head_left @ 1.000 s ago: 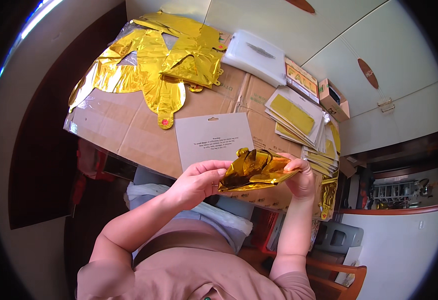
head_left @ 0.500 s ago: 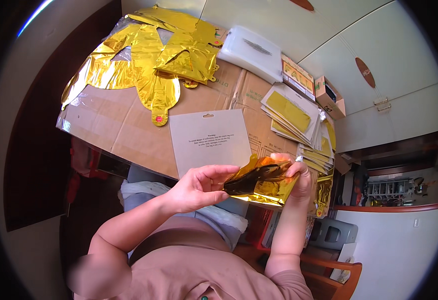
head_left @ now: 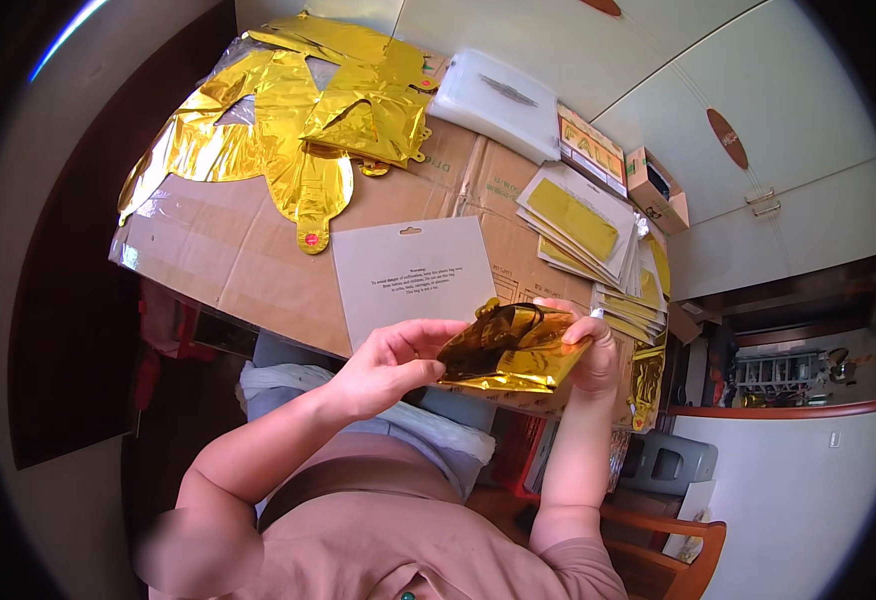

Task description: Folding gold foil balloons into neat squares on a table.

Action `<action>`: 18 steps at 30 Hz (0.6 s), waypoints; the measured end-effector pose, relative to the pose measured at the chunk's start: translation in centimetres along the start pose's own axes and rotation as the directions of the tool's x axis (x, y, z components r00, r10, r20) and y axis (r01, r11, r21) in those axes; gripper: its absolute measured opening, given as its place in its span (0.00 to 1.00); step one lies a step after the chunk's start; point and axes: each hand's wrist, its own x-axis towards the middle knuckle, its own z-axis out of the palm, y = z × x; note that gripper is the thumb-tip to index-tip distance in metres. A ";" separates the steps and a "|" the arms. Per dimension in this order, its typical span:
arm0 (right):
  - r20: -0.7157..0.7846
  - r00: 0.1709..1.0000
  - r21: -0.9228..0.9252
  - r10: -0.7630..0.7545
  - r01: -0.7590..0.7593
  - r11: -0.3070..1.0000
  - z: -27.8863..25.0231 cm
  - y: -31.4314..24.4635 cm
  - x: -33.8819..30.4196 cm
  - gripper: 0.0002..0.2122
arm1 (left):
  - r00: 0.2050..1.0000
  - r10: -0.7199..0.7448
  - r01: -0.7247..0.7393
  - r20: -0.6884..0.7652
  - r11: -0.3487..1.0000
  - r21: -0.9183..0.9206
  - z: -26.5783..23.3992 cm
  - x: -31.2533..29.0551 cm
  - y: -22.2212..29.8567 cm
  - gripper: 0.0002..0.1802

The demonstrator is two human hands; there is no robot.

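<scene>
A folded gold foil balloon is stretched between my two hands, above the near edge of the table. My left hand pinches its left end between thumb and fingers. Around its right end, my right hand is closed, with the thumb across the foil. Dark reflections hide how the inner layers are folded. Behind the foil lies a pale sheet with a hanging slot and a few printed lines; the foil and my left fingers overlap its lower part.
Flat gold foil balloons cover the table's far left. Flattened cardboard lines the tabletop. On the right are stacked packets with gold contents, a translucent white case and small boxes. A wooden chair stands at lower right.
Both hands and the held foil have shifted slightly up and left. The foil's folds have changed shape, and my right fingers have moved on its edge.
</scene>
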 end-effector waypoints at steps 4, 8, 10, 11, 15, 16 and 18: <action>-0.016 0.999 -0.102 0.052 -0.054 0.993 0.6 -0.4 0.6 0.08 | 0.992 -0.005 0.016 -0.123 0.996 0.092 0.0 1.4 0.2 0.19; -0.127 0.984 -0.260 -0.126 0.090 0.961 1.6 -0.2 1.2 0.12 | 0.971 0.058 -0.029 -0.230 0.991 0.129 -1.4 3.4 0.9 0.12; -0.117 0.973 -0.379 -0.199 0.142 0.914 1.6 -0.4 1.1 0.14 | 0.963 0.060 -0.026 -0.261 0.991 0.129 -2.0 4.4 1.9 0.11; -0.110 0.966 -0.437 -0.235 0.166 0.884 1.7 -0.5 0.9 0.15 | 0.959 0.061 -0.026 -0.276 0.991 0.129 -2.3 4.9 2.4 0.11; 0.008 0.994 -0.586 -0.109 0.093 0.805 3.4 -1.2 -0.4 0.22 | 0.964 0.112 -0.112 -0.241 0.994 0.014 -4.6 6.7 2.8 0.09; -0.006 0.997 -0.599 -0.073 0.055 0.799 4.4 -1.1 -0.5 0.24 | 0.961 0.115 -0.118 -0.252 0.993 0.005 -4.7 7.1 3.1 0.09; -0.033 0.999 -0.635 -0.030 0.003 0.773 5.0 -0.1 -1.1 0.23 | 0.951 0.086 -0.085 -0.298 0.996 0.014 -4.9 7.6 3.8 0.09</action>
